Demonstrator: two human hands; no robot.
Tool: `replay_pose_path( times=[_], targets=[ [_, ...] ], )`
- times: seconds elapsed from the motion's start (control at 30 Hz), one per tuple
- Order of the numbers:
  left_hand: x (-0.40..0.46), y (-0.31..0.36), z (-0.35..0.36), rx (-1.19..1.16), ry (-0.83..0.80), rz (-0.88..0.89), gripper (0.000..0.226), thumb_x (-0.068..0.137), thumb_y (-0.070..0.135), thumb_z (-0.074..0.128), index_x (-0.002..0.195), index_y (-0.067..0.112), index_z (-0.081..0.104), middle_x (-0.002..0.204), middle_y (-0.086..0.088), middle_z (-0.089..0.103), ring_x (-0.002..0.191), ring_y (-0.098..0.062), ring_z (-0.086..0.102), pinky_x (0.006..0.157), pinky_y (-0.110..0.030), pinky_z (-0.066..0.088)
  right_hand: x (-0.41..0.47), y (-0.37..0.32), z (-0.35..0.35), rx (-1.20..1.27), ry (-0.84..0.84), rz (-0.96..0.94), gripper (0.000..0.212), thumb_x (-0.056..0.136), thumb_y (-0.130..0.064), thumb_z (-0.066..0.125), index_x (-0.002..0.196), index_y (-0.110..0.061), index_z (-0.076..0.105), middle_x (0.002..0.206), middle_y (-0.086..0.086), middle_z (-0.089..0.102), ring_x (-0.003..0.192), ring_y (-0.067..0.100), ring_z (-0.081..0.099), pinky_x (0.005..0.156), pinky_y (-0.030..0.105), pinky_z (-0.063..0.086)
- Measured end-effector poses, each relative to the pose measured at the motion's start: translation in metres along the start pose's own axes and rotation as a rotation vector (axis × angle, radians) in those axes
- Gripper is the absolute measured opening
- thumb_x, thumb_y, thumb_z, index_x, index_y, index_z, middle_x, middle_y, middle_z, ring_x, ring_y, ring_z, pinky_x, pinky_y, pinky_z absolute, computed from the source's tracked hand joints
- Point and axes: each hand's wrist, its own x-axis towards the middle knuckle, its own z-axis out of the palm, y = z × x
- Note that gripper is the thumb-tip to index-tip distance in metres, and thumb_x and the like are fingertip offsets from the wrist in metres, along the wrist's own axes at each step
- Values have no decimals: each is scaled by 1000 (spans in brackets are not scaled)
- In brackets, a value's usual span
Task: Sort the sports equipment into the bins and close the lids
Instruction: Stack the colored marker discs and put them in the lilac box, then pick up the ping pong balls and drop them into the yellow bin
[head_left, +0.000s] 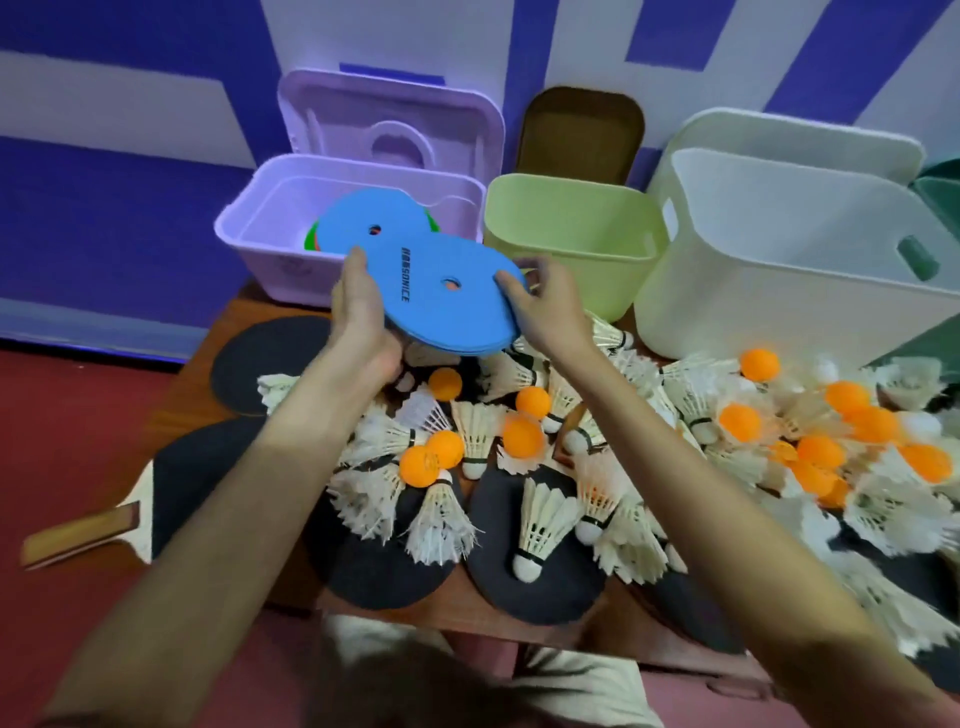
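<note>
Fingers L: left hand grips stack of blue discs at near-left edge.
Fingers R: right hand pinches stack's right rim.
Discs: held tilted above bench, front of purple bin; another blue disc over bin.

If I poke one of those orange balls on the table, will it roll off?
Probably it rolls easily: the orange balls are round and smooth. It may not go far, since feathered shuttlecocks crowd around them and would likely block it. They look like light table tennis balls, so even a soft poke should move one.
</note>
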Motion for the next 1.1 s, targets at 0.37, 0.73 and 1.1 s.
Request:
replay_pose_path(
  times=[0.37, 0.73, 1.1],
  targets=[
    [165, 57, -30, 917, 76, 227, 29, 77, 5, 46, 102, 2, 59, 108, -18, 65, 98, -29, 63, 75, -37, 54, 119, -46, 76, -98, -122, -44, 49, 61, -11, 40, 98, 12, 62, 96, 27, 65, 94, 36, 60, 81, 45, 47],
    [216, 47, -38, 1277, 156, 296, 24, 87, 14, 50, 103, -2, 59, 126, -27, 53, 118, -39, 49, 92, -42, 43, 142, -44, 104, -292, -188, -74, 48, 84, -3, 49, 132, 3, 47, 134, 21, 50, 125, 36, 44, 101, 36, 32],
    [86, 16, -32, 1110, -106, 809, 18, 81, 11, 57, 96, 13, 68, 104, -2, 61, 89, -13, 60, 82, -27, 48, 52, -25, 36, -215, -97, -292, 40, 82, -3, 55, 122, 0, 53, 121, 19, 48, 110, 27, 52, 94, 31, 41]
  ],
)
